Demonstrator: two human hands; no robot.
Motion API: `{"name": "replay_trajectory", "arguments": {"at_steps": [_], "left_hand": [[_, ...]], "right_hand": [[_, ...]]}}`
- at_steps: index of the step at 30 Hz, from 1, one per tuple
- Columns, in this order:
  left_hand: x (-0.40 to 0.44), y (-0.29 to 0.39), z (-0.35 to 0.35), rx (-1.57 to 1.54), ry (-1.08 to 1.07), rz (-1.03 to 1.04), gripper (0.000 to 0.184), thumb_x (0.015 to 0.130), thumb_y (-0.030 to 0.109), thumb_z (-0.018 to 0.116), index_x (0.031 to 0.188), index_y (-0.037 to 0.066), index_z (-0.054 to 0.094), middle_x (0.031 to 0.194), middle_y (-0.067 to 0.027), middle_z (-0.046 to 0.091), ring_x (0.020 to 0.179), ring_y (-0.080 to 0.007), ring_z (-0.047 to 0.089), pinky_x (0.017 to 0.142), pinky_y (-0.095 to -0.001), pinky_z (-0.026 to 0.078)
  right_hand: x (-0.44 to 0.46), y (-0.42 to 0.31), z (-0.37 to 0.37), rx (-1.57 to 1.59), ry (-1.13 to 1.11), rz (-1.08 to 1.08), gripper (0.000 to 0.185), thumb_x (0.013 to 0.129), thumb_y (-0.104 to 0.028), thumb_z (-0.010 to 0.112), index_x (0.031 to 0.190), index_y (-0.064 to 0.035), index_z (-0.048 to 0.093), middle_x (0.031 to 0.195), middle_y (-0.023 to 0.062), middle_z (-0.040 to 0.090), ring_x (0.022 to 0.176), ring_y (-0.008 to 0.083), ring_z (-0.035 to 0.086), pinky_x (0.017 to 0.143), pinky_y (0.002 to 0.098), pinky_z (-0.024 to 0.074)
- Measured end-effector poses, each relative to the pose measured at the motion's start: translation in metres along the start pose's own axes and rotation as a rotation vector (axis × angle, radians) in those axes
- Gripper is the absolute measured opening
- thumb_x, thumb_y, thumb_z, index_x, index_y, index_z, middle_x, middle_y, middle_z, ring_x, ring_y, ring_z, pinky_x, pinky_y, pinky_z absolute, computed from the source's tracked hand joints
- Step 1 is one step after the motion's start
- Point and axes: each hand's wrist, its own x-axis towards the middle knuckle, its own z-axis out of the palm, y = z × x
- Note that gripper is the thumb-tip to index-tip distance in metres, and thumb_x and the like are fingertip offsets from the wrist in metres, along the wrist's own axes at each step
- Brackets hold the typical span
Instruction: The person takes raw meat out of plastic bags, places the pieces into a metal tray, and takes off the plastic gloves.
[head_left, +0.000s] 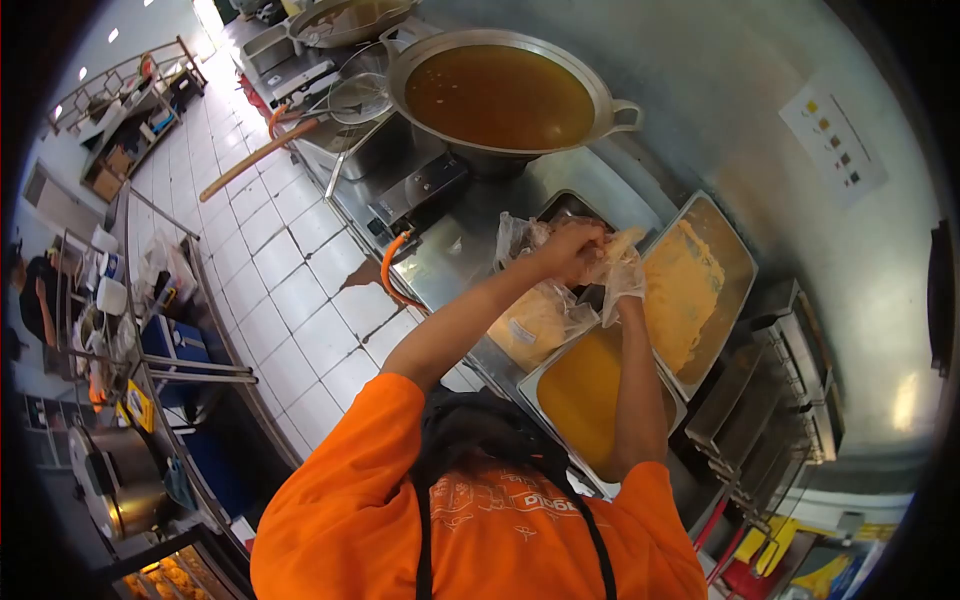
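Observation:
My left hand (575, 251) is bare, its fingers closed in a pinch close to my right hand. What lies between those fingers is hidden. Loose clear plastic (624, 278) wraps my right hand (627, 299), and a pale, flour-like coating shows near its fingertips. I cannot make out the right fingers through it. Below both hands, a clear plastic bag (530, 325) of pale flour or breading leans against a metal pan of yellow-orange liquid (580, 400). Right of my hands is a metal tray (742, 275) holding pale orange breading (685, 290). A small dark metal container (567, 205) sits behind the left hand, partly covered.
A wide wok (500, 95) of brown oil stands on a burner at the back. A wooden-handled strainer (258, 160) juts over the tiled floor (290, 250). Metal racks (770, 380) stand at right. Another person (40, 295) is at far left.

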Motion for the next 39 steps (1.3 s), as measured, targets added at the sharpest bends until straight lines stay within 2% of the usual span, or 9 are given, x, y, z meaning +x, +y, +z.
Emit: {"name": "replay_trajectory", "arguments": {"at_steps": [3, 8, 10, 19, 23, 26, 30, 35, 39], "left_hand": [[-0.001, -0.012, 0.003, -0.073, 0.041, -0.116, 0.007, 0.084, 0.006, 0.057, 0.089, 0.003, 0.060, 0.084, -0.0092, 0.064, 0.079, -0.0188, 0.062, 0.071, -0.0340, 0.049], [0.005, -0.005, -0.007, -0.180, 0.020, -0.304, 0.010, 0.086, 0.004, 0.052, 0.092, 0.005, 0.061, 0.077, -0.0075, 0.061, 0.075, -0.0130, 0.059, 0.067, -0.0302, 0.048], [0.003, -0.020, -0.003, -0.252, -0.079, -0.314, 0.012, 0.091, 0.014, 0.055, 0.099, 0.005, 0.059, 0.087, -0.0063, 0.063, 0.082, -0.0133, 0.056, 0.075, -0.0312, 0.048], [0.014, -0.026, 0.013, -0.398, -0.230, -0.607, 0.031, 0.095, 0.026, 0.054, 0.115, 0.004, 0.058, 0.092, -0.0022, 0.062, 0.077, -0.0082, 0.056, 0.065, -0.0252, 0.046], [0.020, -0.022, 0.015, -0.558, -0.244, -0.735, 0.037, 0.097, 0.033, 0.051, 0.117, 0.002, 0.059, 0.094, -0.0026, 0.062, 0.077, -0.0077, 0.056, 0.065, -0.0241, 0.046], [0.022, -0.023, 0.015, -0.528, -0.215, -0.718, 0.036, 0.097, 0.034, 0.050, 0.112, 0.002, 0.060, 0.090, -0.0042, 0.062, 0.068, -0.0092, 0.055, 0.054, -0.0254, 0.044], [0.019, -0.029, 0.030, -0.273, -0.026, -0.585, 0.036, 0.095, 0.035, 0.053, 0.092, 0.001, 0.064, 0.072, -0.0042, 0.060, 0.056, -0.0123, 0.053, 0.043, -0.0300, 0.039], [0.030, 0.013, 0.023, -0.092, 0.082, -0.754, 0.042, 0.094, 0.038, 0.050, 0.087, 0.000, 0.064, 0.073, -0.0157, 0.065, 0.069, -0.0274, 0.065, 0.066, -0.0388, 0.049], [0.018, -0.013, 0.028, 0.099, 0.206, -0.517, 0.038, 0.096, 0.033, 0.047, 0.088, -0.002, 0.061, 0.079, -0.0243, 0.064, 0.077, -0.0413, 0.063, 0.071, -0.0451, 0.047]], "right_hand": [[0.001, -0.011, -0.012, -0.996, -0.056, -0.292, 0.036, 0.096, -0.034, 0.050, 0.120, -0.0068, 0.055, 0.118, 0.0123, 0.063, 0.101, 0.0296, 0.062, 0.088, 0.0351, 0.0501], [-0.025, -0.049, -0.007, -0.259, 0.014, 0.103, 0.030, 0.096, -0.034, 0.048, 0.114, -0.0124, 0.058, 0.106, 0.0146, 0.064, 0.078, 0.0316, 0.065, 0.060, 0.0374, 0.0562], [-0.046, -0.081, -0.008, -0.558, 0.046, 0.057, 0.030, 0.095, -0.033, 0.049, 0.113, -0.0110, 0.059, 0.105, 0.0167, 0.064, 0.079, 0.0326, 0.065, 0.061, 0.0369, 0.0557], [-0.041, -0.106, 0.000, -0.246, 0.138, 0.212, 0.037, 0.085, -0.033, 0.059, 0.110, -0.0062, 0.060, 0.100, 0.0178, 0.067, 0.088, 0.0323, 0.066, 0.081, 0.0377, 0.0520], [-0.020, -0.080, 0.001, -0.623, 0.102, 0.094, 0.038, 0.090, -0.033, 0.048, 0.111, -0.0048, 0.062, 0.109, 0.0216, 0.065, 0.095, 0.0366, 0.065, 0.083, 0.0410, 0.0514], [-0.019, -0.086, 0.004, -0.967, 0.022, -0.200, 0.035, 0.093, -0.025, 0.041, 0.106, -0.0019, 0.064, 0.104, 0.0226, 0.066, 0.101, 0.0367, 0.063, 0.085, 0.0430, 0.0508], [-0.011, -0.067, 0.012, -0.894, 0.167, -0.058, 0.030, 0.093, -0.020, 0.045, 0.105, -0.0029, 0.065, 0.104, 0.0201, 0.067, 0.100, 0.0338, 0.064, 0.083, 0.0410, 0.0517], [-0.010, -0.102, 0.017, -0.871, 0.147, 0.110, 0.025, 0.090, -0.020, 0.053, 0.103, -0.0057, 0.068, 0.106, 0.0183, 0.068, 0.100, 0.0320, 0.065, 0.083, 0.0389, 0.0519], [-0.006, -0.100, 0.023, -0.858, 0.095, 0.094, 0.025, 0.090, -0.023, 0.054, 0.100, -0.0054, 0.069, 0.104, 0.0187, 0.068, 0.100, 0.0327, 0.065, 0.083, 0.0387, 0.0516]]}}
